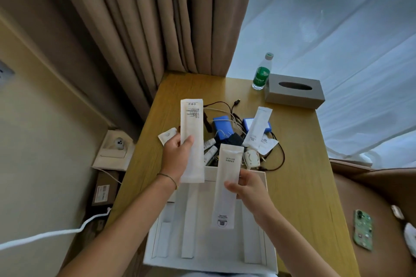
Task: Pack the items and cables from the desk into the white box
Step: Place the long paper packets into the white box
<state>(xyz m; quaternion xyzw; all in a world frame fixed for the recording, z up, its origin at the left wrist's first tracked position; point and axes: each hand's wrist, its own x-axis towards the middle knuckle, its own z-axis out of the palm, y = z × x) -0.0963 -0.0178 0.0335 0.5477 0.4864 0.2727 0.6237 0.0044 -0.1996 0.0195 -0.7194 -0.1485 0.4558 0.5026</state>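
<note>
Head cam is what I'm watching here, looking down at a wooden desk (299,164) tucked into a corner. The left hand (177,157) grips a long white paper sachet (192,139) around its lower half, held upright above the desk, small printed text near its top. The right hand (247,186) pinches a second sachet (227,184) at about its middle; this one reads "DENTAL KIT" upside down from my angle and has a small printed mark near its bottom end. It hangs right over the white box (270,261), which sits open at the near edge of the desk with a few upright white dividers inside.

Behind the box there's a messy pile: two blue battery packs (219,122), tangled dark and white cables (279,155), a couple of small white tubes (210,144), a round white gadget (251,158) I can't identify, and a third sachet (257,127) lying across the pile. One small white packet (167,135) sits just left of the left hand.

Further back: a green-label water bottle (261,73) just beside a grey tissue box (295,91). Brown curtains (139,18) hang behind the desk, sheer white ones (337,40) to the right. A brown chair seat (371,209) on the right carries a green circuit board (362,229).
</note>
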